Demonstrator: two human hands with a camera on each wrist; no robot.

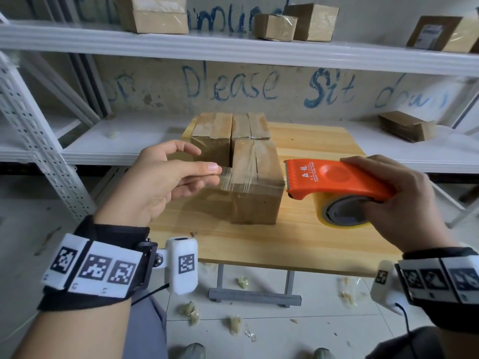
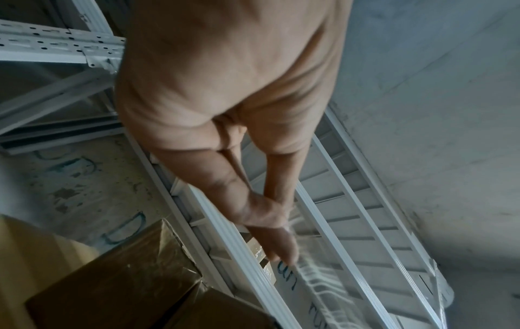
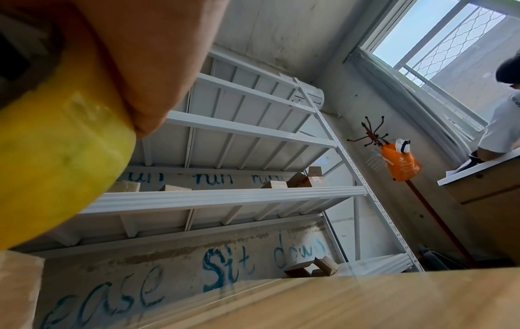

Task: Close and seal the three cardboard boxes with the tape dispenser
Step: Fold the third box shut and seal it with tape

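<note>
Three cardboard boxes stand on the wooden table (image 1: 311, 244): two at the back (image 1: 211, 136) (image 1: 250, 125) with tape over their tops, and a nearer box (image 1: 256, 187). My left hand (image 1: 210, 171) pinches the free end of a clear tape strip (image 1: 243, 174) stretched across the near box's top, seen also as the tape strip (image 2: 318, 273) in the left wrist view. My right hand (image 1: 394, 195) grips the orange tape dispenser (image 1: 337, 180) just right of that box, its toothed edge toward the box. The yellowish tape roll (image 3: 56, 160) fills the right wrist view's left side.
White metal shelving (image 1: 233, 45) runs behind the table with more cardboard boxes (image 1: 155, 14) on it and a flattened box (image 1: 404, 125) at right. Crumpled tape scraps (image 1: 190, 310) litter the floor under the table. A person (image 3: 503, 120) sits by the window at far right.
</note>
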